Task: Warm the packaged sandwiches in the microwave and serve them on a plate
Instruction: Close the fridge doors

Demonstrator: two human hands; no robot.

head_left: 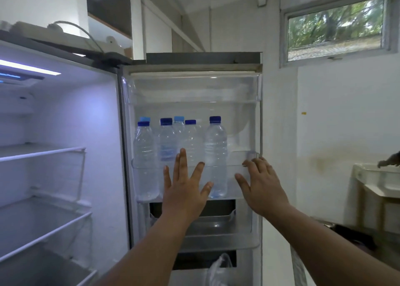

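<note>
The fridge stands open in front of me, and its door (194, 86) swings out to the right of the lit interior. My left hand (184, 184) is spread flat, fingers straight, in front of the door's middle bin. My right hand (259, 184) reaches with relaxed fingers to the right end of that bin, near the door's edge. Neither hand holds anything. No packaged sandwiches, microwave or plate are in view.
Several water bottles (215, 156) with blue caps stand in the middle door bin. Glass shelves (43, 151) fill the fridge interior at left. A thin plastic bag (218, 270) sits in the lowest door bin. A white sink or tub (376, 177) stands at right under a window.
</note>
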